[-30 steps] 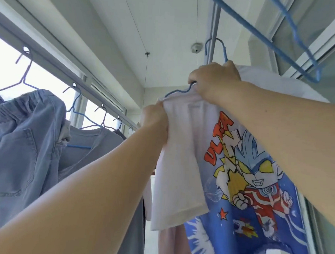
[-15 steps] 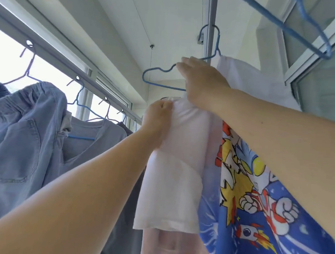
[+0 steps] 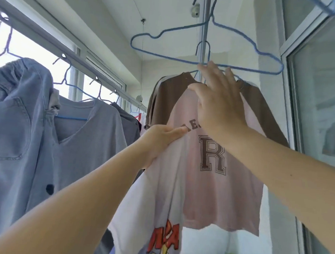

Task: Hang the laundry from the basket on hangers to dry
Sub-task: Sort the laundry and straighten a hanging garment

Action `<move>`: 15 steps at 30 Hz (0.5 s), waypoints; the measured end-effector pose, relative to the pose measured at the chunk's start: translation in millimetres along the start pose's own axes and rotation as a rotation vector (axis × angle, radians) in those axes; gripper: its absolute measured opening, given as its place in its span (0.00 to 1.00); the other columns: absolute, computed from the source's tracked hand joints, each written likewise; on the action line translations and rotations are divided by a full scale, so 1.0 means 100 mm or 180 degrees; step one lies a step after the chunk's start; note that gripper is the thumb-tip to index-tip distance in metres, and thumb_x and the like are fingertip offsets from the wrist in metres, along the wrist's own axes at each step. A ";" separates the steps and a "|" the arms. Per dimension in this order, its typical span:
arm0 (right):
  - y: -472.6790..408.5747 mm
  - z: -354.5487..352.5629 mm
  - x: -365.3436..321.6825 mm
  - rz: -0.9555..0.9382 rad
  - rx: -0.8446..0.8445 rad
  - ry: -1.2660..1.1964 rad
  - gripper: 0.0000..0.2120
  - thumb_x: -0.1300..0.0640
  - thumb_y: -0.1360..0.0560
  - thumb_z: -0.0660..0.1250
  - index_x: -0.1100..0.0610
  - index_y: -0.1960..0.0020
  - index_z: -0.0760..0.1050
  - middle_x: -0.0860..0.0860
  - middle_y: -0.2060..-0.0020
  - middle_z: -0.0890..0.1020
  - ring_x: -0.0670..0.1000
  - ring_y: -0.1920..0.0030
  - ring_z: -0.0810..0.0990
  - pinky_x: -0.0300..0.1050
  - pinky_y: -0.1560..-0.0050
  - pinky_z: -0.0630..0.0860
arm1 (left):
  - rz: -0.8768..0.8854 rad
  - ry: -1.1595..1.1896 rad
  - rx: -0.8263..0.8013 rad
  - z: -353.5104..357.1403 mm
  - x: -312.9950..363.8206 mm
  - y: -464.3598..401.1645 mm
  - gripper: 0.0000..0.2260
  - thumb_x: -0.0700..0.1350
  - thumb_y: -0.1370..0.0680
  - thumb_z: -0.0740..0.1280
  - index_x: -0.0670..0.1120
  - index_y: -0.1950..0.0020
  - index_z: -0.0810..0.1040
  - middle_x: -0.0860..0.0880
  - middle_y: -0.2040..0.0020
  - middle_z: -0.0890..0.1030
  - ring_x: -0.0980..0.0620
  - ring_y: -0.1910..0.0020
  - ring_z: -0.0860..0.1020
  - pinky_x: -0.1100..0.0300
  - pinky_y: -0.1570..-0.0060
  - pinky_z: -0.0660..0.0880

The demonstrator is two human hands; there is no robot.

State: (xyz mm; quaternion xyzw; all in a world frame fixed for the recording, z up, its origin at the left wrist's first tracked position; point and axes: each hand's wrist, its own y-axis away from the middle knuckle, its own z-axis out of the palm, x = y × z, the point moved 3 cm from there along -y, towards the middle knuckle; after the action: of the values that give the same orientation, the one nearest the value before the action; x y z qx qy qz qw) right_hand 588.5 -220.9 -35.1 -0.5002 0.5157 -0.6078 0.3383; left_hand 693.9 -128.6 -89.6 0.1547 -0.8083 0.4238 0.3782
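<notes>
Below the empty blue hanger [image 3: 206,45], the right hand [image 3: 218,102] lies with spread fingers on the pink "R" shirt [image 3: 214,187], and the left hand [image 3: 158,140] grips the white printed shirt [image 3: 148,213].

A bright window [image 3: 33,48] lies left of the vertical metal pole [image 3: 204,27]; a glass door [image 3: 319,107] stands right of it.

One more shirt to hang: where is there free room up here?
The blue hanger above the right hand hangs bare. Crowded: the window rail, packed with the denim garment and grey tee, and the pink shirt directly ahead.
</notes>
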 end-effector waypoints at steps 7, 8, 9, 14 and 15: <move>0.84 0.08 -0.15 0.0419 -0.0807 -0.1013 0.17 0.68 0.26 0.58 0.57 0.40 0.76 0.54 0.41 0.78 0.57 0.40 0.74 0.53 0.40 0.71 | -0.0451 0.0049 -0.0201 0.04 -0.30 0.34 0.14 0.55 0.24 0.66 0.47 0.64 0.80 0.45 0.64 0.81 0.48 0.65 0.79 0.53 0.54 0.77; 0.99 0.11 -0.18 0.0602 -0.1074 -0.1256 0.17 0.66 0.24 0.58 0.56 0.38 0.74 0.51 0.41 0.77 0.54 0.39 0.74 0.49 0.39 0.70 | -0.0520 0.0018 -0.0187 0.03 -0.33 0.39 0.14 0.55 0.24 0.66 0.47 0.64 0.80 0.45 0.64 0.81 0.47 0.65 0.79 0.52 0.54 0.78; 1.12 0.14 -0.21 0.0812 -0.1337 -0.1521 0.17 0.65 0.23 0.57 0.54 0.37 0.73 0.50 0.40 0.77 0.51 0.39 0.73 0.44 0.38 0.69 | -0.0564 -0.0028 -0.0155 0.02 -0.35 0.43 0.15 0.55 0.24 0.66 0.47 0.64 0.81 0.45 0.65 0.82 0.48 0.65 0.80 0.53 0.55 0.79; 1.82 0.28 -0.50 0.2008 -0.2867 -0.3462 0.10 0.59 0.23 0.62 0.51 0.43 0.74 0.42 0.51 0.77 0.44 0.48 0.76 0.32 0.50 0.72 | -0.0751 -0.0135 -0.0083 0.05 -0.53 0.62 0.14 0.54 0.24 0.66 0.46 0.63 0.80 0.46 0.65 0.82 0.48 0.65 0.79 0.52 0.55 0.79; 1.93 0.30 -0.55 0.1972 -0.3117 -0.3634 0.07 0.56 0.23 0.63 0.48 0.46 0.75 0.41 0.50 0.78 0.45 0.47 0.77 0.35 0.48 0.73 | -0.0759 -0.0154 -0.0076 0.06 -0.57 0.65 0.14 0.54 0.24 0.67 0.47 0.65 0.79 0.47 0.66 0.81 0.49 0.66 0.79 0.53 0.56 0.79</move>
State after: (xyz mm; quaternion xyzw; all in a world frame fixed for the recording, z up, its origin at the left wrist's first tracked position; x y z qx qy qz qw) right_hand 611.9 -225.3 -237.0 -0.6589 0.5861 0.1567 0.4448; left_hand 691.5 -98.7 -171.1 0.2554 -0.7981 0.3622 0.4082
